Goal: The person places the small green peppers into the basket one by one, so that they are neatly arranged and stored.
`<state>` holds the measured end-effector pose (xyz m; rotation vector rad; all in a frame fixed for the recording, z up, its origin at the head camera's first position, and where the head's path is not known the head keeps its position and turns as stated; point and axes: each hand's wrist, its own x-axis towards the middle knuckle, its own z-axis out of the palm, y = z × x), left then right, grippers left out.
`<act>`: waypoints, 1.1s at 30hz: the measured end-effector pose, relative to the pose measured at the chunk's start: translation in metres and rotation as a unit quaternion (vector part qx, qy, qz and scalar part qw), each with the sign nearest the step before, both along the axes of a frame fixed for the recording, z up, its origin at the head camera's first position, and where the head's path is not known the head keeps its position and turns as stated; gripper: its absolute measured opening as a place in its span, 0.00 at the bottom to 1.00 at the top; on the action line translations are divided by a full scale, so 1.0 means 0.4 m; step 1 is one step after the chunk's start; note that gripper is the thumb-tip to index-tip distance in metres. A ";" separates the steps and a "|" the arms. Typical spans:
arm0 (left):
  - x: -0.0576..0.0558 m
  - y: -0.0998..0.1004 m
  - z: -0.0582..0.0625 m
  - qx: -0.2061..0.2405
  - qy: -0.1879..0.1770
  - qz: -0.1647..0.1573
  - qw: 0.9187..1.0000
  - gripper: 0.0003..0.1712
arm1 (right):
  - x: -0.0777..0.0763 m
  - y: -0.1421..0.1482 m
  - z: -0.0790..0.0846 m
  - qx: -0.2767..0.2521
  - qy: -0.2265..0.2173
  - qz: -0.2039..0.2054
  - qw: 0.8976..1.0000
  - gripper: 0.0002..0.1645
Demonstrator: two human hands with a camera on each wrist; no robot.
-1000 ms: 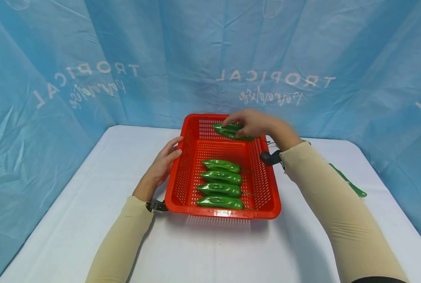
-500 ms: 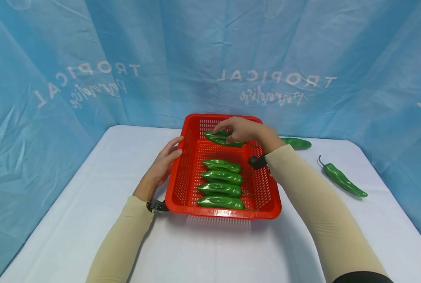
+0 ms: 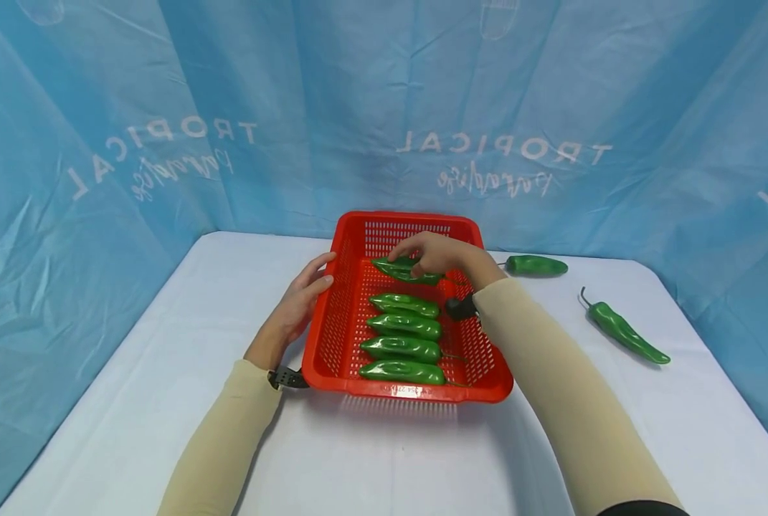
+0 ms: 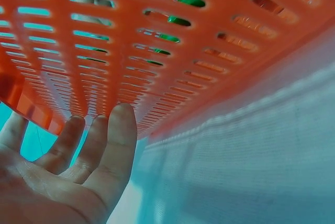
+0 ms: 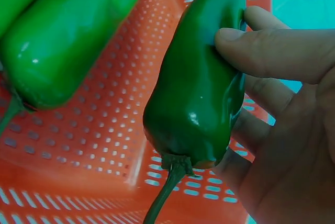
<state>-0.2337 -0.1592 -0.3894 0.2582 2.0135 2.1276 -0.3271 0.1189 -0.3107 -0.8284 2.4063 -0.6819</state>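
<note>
My right hand point(image 3: 442, 256) pinches a glossy green chili pepper point(image 5: 196, 88) between thumb and fingers, inside the far part of a red perforated basket point(image 3: 364, 389). In the right wrist view its stem points down toward the near side, away from my fingertips. Several more green peppers lie side by side in a row across the basket floor, the farthest pepper point(image 3: 404, 304) being closest to the held one. My left hand point(image 3: 298, 301) touches the basket's left side, and the left wrist view shows its extended fingers point(image 4: 120, 140) against the slotted outer wall.
On the white-covered table point(image 3: 164, 358), right of the basket, lie two more green peppers: one pepper point(image 3: 536, 266) near the back edge, another pepper point(image 3: 625, 333) farther right. A blue printed sheet point(image 3: 358, 107) hangs behind and at both sides.
My right hand has brought the pepper from over the basket's far right rim leftward, down and nearer into the basket. The left hand has stayed at the basket's side.
</note>
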 end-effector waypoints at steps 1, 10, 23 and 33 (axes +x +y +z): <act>0.000 0.000 -0.001 0.001 -0.001 0.000 1.000 0.34 | 0.000 0.001 -0.004 0.001 -0.003 -0.001 1.000 0.29; -0.005 0.004 0.001 -0.003 -0.003 0.007 1.000 0.34 | -0.007 0.007 -0.035 -0.003 -0.027 -0.005 1.000 0.30; -0.002 0.004 0.001 -0.001 -0.004 0.007 1.000 0.34 | -0.001 0.000 -0.067 0.028 -0.043 -0.001 0.999 0.30; -0.002 0.004 -0.005 0.003 -0.004 0.009 1.000 0.33 | 0.012 -0.010 -0.072 0.051 -0.039 -0.005 0.998 0.30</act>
